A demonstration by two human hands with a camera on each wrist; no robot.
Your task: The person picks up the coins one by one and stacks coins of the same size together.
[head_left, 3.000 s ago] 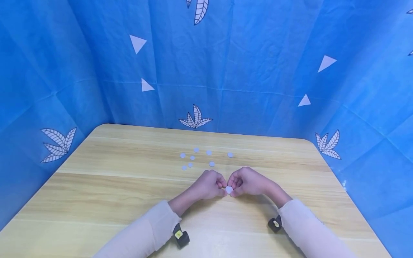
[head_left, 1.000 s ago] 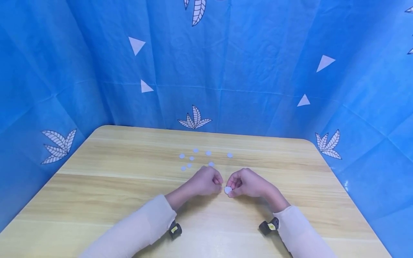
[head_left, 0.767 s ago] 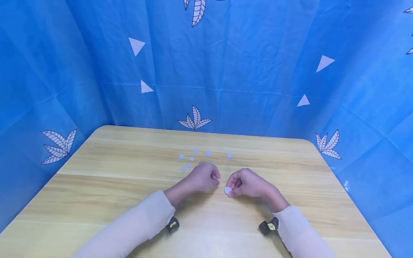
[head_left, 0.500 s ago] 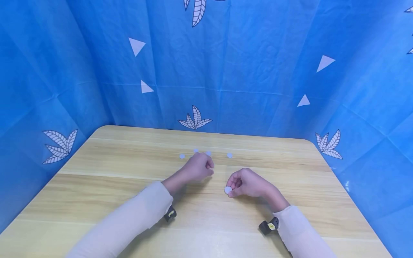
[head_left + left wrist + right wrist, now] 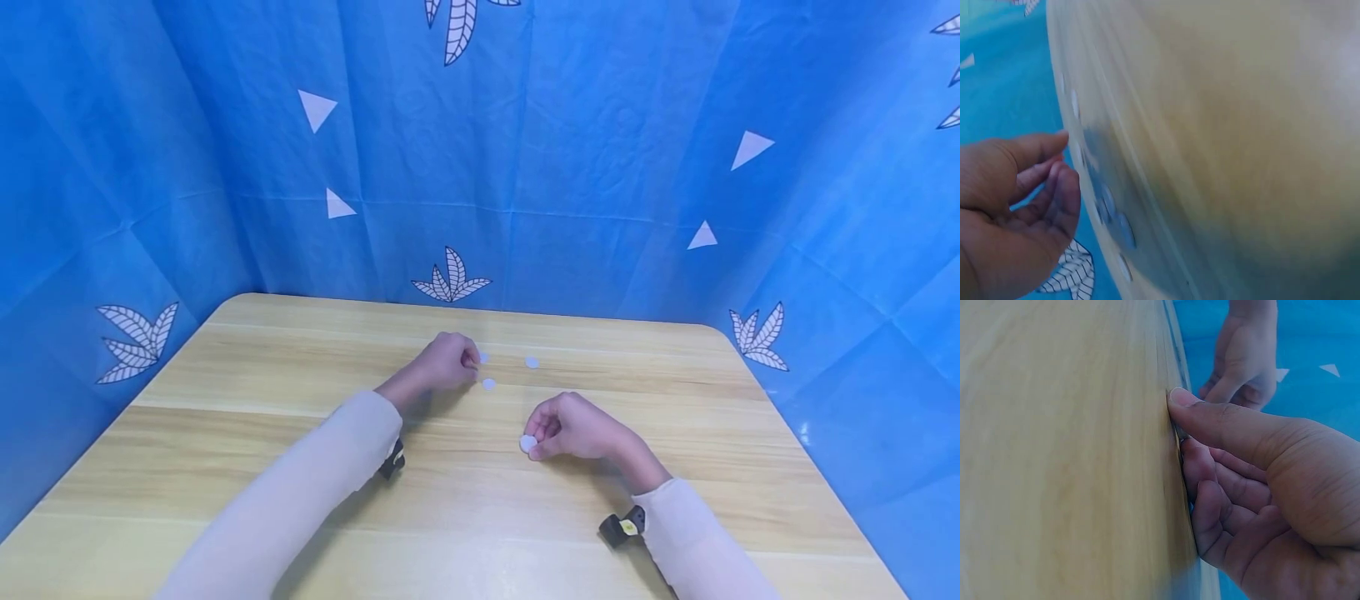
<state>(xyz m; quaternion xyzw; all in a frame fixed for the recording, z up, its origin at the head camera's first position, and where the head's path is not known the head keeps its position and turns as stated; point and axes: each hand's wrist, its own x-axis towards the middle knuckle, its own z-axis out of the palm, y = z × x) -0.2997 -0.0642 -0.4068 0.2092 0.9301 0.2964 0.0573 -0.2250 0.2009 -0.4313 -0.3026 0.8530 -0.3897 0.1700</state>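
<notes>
My right fingers (image 5: 1209, 509) pinch a white disc (image 5: 528, 444); my left fingers (image 5: 1067, 197), parted, appear empty; other discs (image 5: 489, 384) remain loose on the table (image 5: 457, 533).

The left hand (image 5: 450, 361) partly covers a disc (image 5: 483, 358); both sleeves (image 5: 300, 487) and the worktop (image 5: 480, 533) run off the bottom edge. Whether its fingertips touch any disc is unclear.

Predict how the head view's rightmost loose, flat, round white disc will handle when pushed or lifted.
The round white disc, material unclear, lies flat on the pale wood-grain tabletop, so it would probably slide rather than roll. Small compared with the right hand, it is likely light. Its low edge may be hard to pinch.
</notes>
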